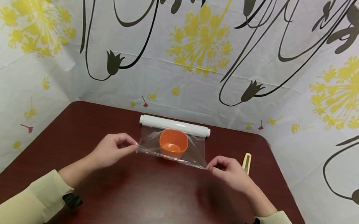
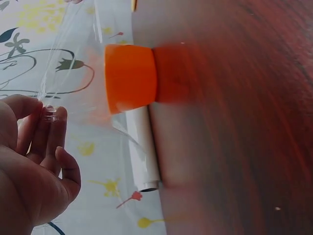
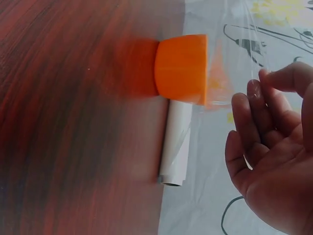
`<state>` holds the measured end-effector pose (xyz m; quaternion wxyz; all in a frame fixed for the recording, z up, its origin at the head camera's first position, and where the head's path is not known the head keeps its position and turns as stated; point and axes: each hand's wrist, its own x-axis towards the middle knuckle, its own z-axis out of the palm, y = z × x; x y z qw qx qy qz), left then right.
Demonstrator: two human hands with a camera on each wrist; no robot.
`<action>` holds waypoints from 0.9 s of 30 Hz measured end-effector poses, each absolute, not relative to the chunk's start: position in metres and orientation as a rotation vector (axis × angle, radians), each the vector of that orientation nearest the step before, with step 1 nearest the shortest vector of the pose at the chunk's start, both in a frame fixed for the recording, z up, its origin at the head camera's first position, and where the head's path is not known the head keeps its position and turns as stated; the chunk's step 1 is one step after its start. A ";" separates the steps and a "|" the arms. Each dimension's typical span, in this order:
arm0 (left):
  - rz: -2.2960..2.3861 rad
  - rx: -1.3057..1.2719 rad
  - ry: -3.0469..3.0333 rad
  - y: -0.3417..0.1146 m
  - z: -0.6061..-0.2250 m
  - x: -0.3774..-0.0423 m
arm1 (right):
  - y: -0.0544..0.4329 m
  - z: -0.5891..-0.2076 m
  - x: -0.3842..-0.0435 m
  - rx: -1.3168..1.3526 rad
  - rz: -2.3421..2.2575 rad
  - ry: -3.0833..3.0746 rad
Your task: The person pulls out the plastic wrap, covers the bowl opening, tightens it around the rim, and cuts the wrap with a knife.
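Observation:
A sheet of clear cling film runs from a white roll at the table's back toward me, stretched above an orange bowl. My left hand pinches the film's near left corner between thumb and fingertips. At the near right corner, my right hand pinches it the same way. Both wrist views show the film's edge held higher than the bowl's rim, with the bowl upright on the table. Behind the bowl lies the roll, its end visible in both wrist views.
A yellow utility knife lies on the right side of the dark red wooden table, just beyond my right hand. A white cloth with flower prints hangs behind the table and along both sides.

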<state>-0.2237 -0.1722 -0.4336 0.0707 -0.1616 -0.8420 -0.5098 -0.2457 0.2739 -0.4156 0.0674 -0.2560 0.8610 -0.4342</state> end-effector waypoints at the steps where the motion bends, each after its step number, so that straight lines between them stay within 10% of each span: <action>1: -1.531 -0.487 -2.536 -0.172 -0.435 -0.224 | 0.273 -0.417 -0.246 -0.768 -1.287 2.597; 27: -1.337 -0.460 -2.805 -0.166 -0.470 -0.242 | 0.264 -0.458 -0.266 -0.870 -0.752 2.757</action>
